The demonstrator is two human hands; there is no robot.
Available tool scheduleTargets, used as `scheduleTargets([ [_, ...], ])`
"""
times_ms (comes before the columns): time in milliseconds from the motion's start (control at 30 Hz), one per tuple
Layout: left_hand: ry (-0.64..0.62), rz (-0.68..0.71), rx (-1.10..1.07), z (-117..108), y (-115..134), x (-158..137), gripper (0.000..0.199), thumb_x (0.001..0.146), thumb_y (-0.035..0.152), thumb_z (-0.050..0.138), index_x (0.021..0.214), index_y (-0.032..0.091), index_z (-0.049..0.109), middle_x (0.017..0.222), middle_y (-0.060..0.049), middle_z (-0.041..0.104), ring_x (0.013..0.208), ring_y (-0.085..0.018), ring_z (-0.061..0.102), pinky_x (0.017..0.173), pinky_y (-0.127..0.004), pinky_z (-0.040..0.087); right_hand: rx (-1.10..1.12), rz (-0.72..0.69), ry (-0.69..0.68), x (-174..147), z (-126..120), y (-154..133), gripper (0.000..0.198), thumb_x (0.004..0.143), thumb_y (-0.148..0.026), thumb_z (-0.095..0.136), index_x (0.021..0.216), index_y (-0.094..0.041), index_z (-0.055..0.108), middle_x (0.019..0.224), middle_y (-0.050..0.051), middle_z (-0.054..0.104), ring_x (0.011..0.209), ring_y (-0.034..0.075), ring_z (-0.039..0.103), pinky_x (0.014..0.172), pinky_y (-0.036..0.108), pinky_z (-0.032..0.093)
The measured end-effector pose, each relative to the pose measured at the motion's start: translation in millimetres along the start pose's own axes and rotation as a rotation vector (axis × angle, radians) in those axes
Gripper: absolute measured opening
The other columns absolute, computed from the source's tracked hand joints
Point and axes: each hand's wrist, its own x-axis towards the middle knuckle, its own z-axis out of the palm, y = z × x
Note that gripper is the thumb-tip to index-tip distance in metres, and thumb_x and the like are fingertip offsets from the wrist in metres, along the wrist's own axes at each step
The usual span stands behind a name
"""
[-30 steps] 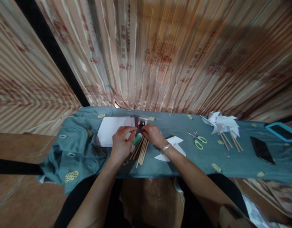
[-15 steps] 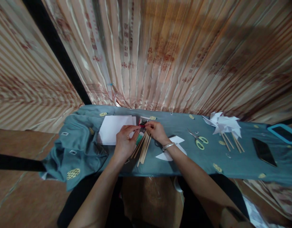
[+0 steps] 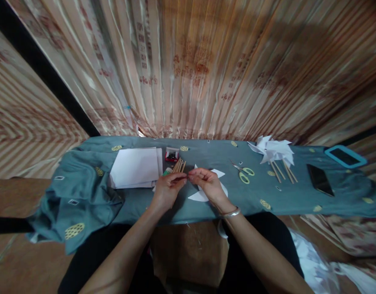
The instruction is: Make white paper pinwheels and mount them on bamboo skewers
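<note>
White cut paper [image 3: 197, 197] lies partly under the right hand [image 3: 208, 185] in the head view. That hand and the left hand [image 3: 167, 190] have left the one red box [image 3: 172, 155], fingertips now pinched close together nearer the person; I cannot tell whether they grasp anything. One pair of scissors [image 3: 244, 173], one phone [image 3: 320, 179] and four sticks [image 3: 275, 172] beneath white pinwheels [image 3: 278, 152] lie rightward.

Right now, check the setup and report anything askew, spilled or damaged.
The cloth is bunched into heavy folds at its left end, odd because the rest lies much flatter. The stacked paper is slightly askew: lower sheets stick out along its right side. No spill or damage stands out.
</note>
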Motion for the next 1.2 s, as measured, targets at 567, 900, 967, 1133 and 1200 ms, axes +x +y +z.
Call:
scheduleTargets([
  [567, -0.168, -0.288, -0.107, 40.6, -0.7, -25.8, 0.015, 0.063, 0.029, 0.073, 0.067, 0.015, 0.071, 0.058, 0.0, 0.066, 0.056, -0.013, 0.059, 0.059, -0.023, 0.047, -0.263, -0.02, 0.071, -51.0, -43.0, 12.6, 0.015, 0.078, -0.033, 0.067, 0.083, -0.02, 0.071, 0.08, 0.002, 0.073, 0.075, 0.016, 0.065, 0.073, 0.029, 0.051],
  [900, -0.215, -0.267, -0.114, 50.2, 9.5, -29.6, 0.011, 0.071, 0.026, 0.07, 0.067, 0.015, 0.07, 0.061, 0.0, 0.065, 0.061, -0.011, 0.058, 0.061, -0.02, 0.046, -0.186, -0.023, -0.071, -68.3, -52.9, 4.6, 0.011, 0.083, -0.032, 0.068, 0.084, -0.021, 0.07, 0.08, 0.0, 0.072, 0.077, 0.014, 0.066, 0.076, 0.027, 0.051],
  [967, -0.232, -0.264, -0.111, 52.5, 9.6, -29.9, 0.012, 0.072, 0.026, 0.07, 0.068, 0.015, 0.07, 0.061, 0.0, 0.065, 0.061, -0.011, 0.058, 0.061, -0.019, 0.046, -0.198, -0.019, -0.044, -70.2, -54.6, 4.9, 0.007, 0.083, -0.029, 0.067, 0.083, -0.022, 0.07, 0.079, -0.001, 0.072, 0.076, 0.013, 0.065, 0.075, 0.026, 0.051],
  [1133, -0.241, -0.263, -0.132, 58.3, 8.5, -30.6, 0.008, 0.074, 0.023, 0.07, 0.071, 0.016, 0.071, 0.064, 0.0, 0.066, 0.063, -0.012, 0.06, 0.063, -0.019, 0.048, -0.253, -0.023, 0.017, -71.7, -58.6, 2.0, 0.005, 0.082, -0.025, 0.067, 0.079, -0.022, 0.07, 0.075, -0.001, 0.071, 0.072, 0.013, 0.064, 0.072, 0.026, 0.05],
  [1200, -0.233, -0.256, -0.13, 60.3, 7.6, -31.3, 0.006, 0.074, 0.022, 0.069, 0.072, 0.017, 0.071, 0.065, 0.001, 0.067, 0.065, -0.012, 0.061, 0.065, -0.019, 0.048, -0.253, -0.014, 0.028, -71.6, -59.7, 1.5, 0.006, 0.082, -0.024, 0.066, 0.079, -0.021, 0.07, 0.074, -0.001, 0.071, 0.071, 0.013, 0.064, 0.071, 0.026, 0.05],
])
